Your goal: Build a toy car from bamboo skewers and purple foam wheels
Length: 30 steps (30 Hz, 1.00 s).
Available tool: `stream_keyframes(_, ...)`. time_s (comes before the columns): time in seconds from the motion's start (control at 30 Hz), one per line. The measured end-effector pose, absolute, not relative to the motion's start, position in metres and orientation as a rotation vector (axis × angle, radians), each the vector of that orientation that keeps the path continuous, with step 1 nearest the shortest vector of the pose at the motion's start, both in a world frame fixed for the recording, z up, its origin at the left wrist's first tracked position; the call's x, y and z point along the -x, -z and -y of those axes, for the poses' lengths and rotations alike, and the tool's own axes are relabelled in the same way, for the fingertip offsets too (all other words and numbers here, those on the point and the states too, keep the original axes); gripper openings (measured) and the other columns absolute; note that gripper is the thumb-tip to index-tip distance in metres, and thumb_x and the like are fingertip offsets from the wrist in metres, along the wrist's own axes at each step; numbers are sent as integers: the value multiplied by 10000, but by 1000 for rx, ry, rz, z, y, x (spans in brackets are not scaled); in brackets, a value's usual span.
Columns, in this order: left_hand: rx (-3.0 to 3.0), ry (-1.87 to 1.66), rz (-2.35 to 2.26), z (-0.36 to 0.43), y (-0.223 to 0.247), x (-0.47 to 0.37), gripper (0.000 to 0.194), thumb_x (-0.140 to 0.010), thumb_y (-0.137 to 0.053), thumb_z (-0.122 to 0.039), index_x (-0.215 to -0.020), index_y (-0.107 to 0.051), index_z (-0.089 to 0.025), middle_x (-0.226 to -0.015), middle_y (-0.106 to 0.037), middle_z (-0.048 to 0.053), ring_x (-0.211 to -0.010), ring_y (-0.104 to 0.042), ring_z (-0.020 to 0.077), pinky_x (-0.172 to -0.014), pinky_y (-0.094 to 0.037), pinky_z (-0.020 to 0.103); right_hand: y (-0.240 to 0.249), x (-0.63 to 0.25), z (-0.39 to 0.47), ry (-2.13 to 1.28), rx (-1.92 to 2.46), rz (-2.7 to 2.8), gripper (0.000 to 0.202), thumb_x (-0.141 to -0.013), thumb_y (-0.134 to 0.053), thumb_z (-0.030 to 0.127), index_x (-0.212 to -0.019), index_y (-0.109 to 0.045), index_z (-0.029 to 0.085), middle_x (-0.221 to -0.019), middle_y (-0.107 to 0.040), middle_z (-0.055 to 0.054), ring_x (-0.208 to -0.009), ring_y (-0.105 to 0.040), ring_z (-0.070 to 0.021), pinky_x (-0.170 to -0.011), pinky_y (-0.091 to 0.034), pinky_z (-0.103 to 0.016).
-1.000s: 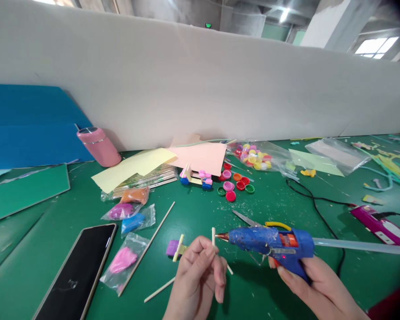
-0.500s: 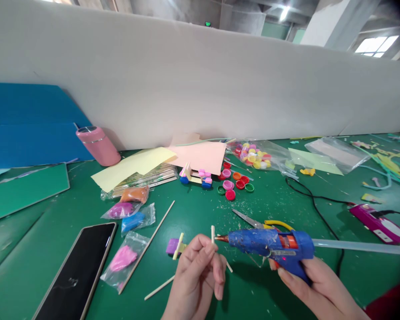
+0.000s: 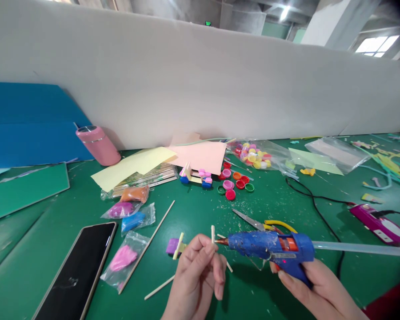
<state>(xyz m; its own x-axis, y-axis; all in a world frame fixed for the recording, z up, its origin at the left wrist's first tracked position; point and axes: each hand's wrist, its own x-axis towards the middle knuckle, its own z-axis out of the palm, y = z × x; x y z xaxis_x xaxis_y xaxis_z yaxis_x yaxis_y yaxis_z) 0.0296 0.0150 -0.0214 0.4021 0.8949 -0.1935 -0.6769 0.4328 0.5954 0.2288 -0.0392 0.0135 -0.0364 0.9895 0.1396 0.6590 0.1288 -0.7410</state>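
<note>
Between thumb and fingertips, my left hand pinches a short pale wooden stick that stands upright. My right hand is wrapped round the handle of a blue hot glue gun, whose brass tip is at the stick, from the right. A clear glue stick juts out of the gun's back. Left of my left hand lies a small purple block with pale sticks. Scissors with yellow handles lie behind the gun, which partly hides them.
A phone, bags of coloured clay and a long stick lie left. Bottle caps and a small blue and pink model are behind. A pink bottle leans at back left; a purple device with cables sits right.
The glue gun in my right hand has dipped very slightly, its tip now a little lower on the stick. My left hand looks the same.
</note>
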Motion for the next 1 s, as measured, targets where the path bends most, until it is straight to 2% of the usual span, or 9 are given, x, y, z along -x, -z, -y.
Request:
stream_keyframes(0.2,-472,-1047,-533,-16,22,-30,170,-840,-506,-211,-678,-498,-163,-407,-587,-20,-294,-463,49,-465,-315,205,-15,-228,39,-669,1616,1733,168,-775,-537,303,-829,-668,213,-750,-722,-43,-666,-682,-215,-581,-565,-227)
stream_keyframes(0.4,-467,-1048,-510,-14,24,-30,166,-841,-503,-206,-681,-501,-162,-412,-590,-15,-297,-465,52,-430,-282,190,-10,-230,41,-662,1584,1750,141,-785,-535,271,-840,-651,215,-757,-718,-31,-661,-678,-188,-602,-558,-197)
stream_keyframes(0.6,-469,-1038,-529,-15,24,-31,160,-848,-496,-214,-697,-505,-162,-411,-586,-16,-296,-449,48,-423,-279,185,-6,-231,44,-738,1630,1740,193,-811,-518,301,-926,-646,214,-824,-700,-54,-705,-661,-196,-620,-554,-227)
stream_keyframes(0.77,-480,-1036,-571,-16,23,-32,186,-828,-531,-243,-667,-487,-162,-397,-573,-17,-292,-427,49,-431,-294,193,3,-232,42,-937,1611,1493,179,-827,-513,353,-858,-612,208,-616,-607,-16,-501,-565,-148,-439,-487,-207)
stream_keyframes(0.93,-477,-1036,-582,-16,23,-32,181,-827,-531,-234,-666,-493,-162,-402,-579,-17,-292,-429,47,-448,-315,200,9,-233,33,-1107,1309,1164,209,-837,-510,369,-937,-553,190,-557,-544,11,-451,-474,-124,-449,-438,-246)
stream_keyframes(1.0,-474,-1033,-576,-16,23,-31,169,-833,-521,-221,-676,-498,-161,-406,-581,-16,-297,-431,46,-444,-309,196,10,-238,27,-1074,1295,1073,184,-823,-535,364,-889,-553,193,-540,-535,18,-468,-475,-125,-467,-430,-243)
